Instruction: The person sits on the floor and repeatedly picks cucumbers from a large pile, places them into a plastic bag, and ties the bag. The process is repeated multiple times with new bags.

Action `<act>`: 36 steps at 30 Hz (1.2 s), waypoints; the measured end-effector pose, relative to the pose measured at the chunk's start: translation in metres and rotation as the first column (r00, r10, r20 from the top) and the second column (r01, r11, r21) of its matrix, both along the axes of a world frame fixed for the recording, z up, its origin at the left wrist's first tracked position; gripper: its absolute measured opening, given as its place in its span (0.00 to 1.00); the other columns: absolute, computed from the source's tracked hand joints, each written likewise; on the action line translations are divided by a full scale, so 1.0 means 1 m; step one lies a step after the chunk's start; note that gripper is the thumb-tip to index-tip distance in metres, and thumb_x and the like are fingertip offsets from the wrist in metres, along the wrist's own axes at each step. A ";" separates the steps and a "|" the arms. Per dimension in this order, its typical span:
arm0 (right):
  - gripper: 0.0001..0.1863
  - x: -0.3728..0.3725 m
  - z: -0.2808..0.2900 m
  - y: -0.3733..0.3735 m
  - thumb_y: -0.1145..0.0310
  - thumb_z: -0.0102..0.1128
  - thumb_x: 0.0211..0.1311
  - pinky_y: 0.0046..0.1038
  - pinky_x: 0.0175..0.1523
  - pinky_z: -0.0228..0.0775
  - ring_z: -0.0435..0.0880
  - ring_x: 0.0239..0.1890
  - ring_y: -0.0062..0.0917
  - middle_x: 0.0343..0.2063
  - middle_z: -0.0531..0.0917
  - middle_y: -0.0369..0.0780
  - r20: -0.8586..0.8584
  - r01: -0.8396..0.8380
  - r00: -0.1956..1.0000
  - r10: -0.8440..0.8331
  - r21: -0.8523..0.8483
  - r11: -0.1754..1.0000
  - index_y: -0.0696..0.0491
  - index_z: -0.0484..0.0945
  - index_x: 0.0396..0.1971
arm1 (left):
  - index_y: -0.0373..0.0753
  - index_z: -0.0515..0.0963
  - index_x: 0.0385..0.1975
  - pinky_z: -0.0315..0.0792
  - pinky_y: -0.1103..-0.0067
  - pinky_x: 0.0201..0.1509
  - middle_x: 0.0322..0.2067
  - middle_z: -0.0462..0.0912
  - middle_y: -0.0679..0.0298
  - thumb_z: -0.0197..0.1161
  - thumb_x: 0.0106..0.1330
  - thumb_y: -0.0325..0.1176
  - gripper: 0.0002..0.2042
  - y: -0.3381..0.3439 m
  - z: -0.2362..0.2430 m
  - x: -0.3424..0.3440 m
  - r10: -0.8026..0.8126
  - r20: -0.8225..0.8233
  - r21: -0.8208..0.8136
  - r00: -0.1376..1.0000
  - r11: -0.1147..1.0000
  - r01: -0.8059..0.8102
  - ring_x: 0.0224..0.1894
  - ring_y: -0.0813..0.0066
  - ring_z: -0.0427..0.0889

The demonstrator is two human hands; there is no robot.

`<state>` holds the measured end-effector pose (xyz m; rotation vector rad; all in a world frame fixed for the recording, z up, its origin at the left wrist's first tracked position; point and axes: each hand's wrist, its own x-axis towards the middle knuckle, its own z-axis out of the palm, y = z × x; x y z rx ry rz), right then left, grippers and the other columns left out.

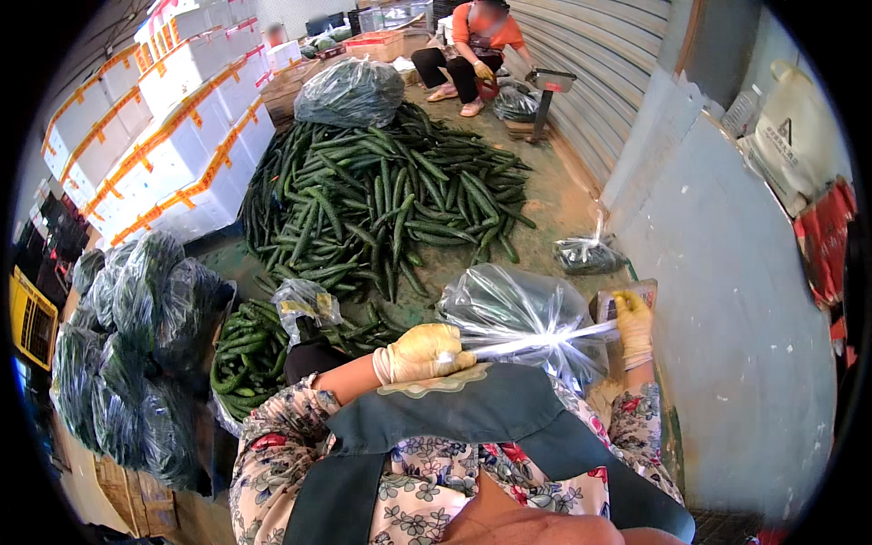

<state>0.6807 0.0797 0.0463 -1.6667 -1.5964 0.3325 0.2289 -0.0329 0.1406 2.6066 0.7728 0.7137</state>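
A clear plastic bag (513, 304) with dark green contents lies in front of me, its mouth gathered into pleats. Across the gathered neck runs a white strip (522, 345), pulled out to both sides. My left hand (421, 352), in a yellowish glove, is closed at the strip's left end. At the other end my right hand (634, 322), gloved the same way, is raised and closed on the strip. Beyond the bag a large heap of cucumbers (381, 200) covers the floor. More cucumbers fill a lined container (245, 350) left of my left arm.
Filled plastic bags (136, 345) are piled at the left, below stacked white foam boxes (182, 118). A small tied bag (589, 254) lies near the grey wall (727, 318) on my right. Farther back, a person in orange (481, 45) sits by a scale (549, 86).
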 end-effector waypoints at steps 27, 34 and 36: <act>0.26 -0.136 0.168 -0.090 0.70 0.73 0.55 0.21 0.44 0.73 0.80 0.37 0.17 0.36 0.83 0.35 -0.724 -0.574 0.576 0.379 -0.028 0.818 0.59 0.76 0.54 | 0.40 0.71 0.61 0.73 0.86 0.35 0.30 0.79 0.69 0.48 0.76 0.51 0.24 0.032 0.073 0.106 0.237 0.586 -0.721 0.775 0.588 0.366 0.33 0.85 0.78; 0.24 -0.143 0.212 -0.100 0.66 0.70 0.56 0.30 0.40 0.73 0.82 0.32 0.31 0.34 0.84 0.41 0.304 -0.818 0.575 0.759 0.205 0.537 0.55 0.78 0.53 | 0.38 0.82 0.47 0.75 0.83 0.40 0.37 0.85 0.66 0.56 0.74 0.39 0.14 0.049 0.061 0.101 0.191 0.539 -0.757 0.820 0.535 0.374 0.38 0.81 0.81; 0.25 -0.146 0.199 -0.090 0.62 0.69 0.58 0.32 0.44 0.74 0.82 0.34 0.31 0.36 0.84 0.41 0.130 -0.723 0.647 0.751 0.417 0.551 0.57 0.78 0.53 | 0.39 0.84 0.41 0.75 0.82 0.41 0.36 0.85 0.66 0.56 0.73 0.39 0.13 0.050 0.042 0.108 0.114 0.612 -0.601 0.783 0.710 0.367 0.38 0.79 0.80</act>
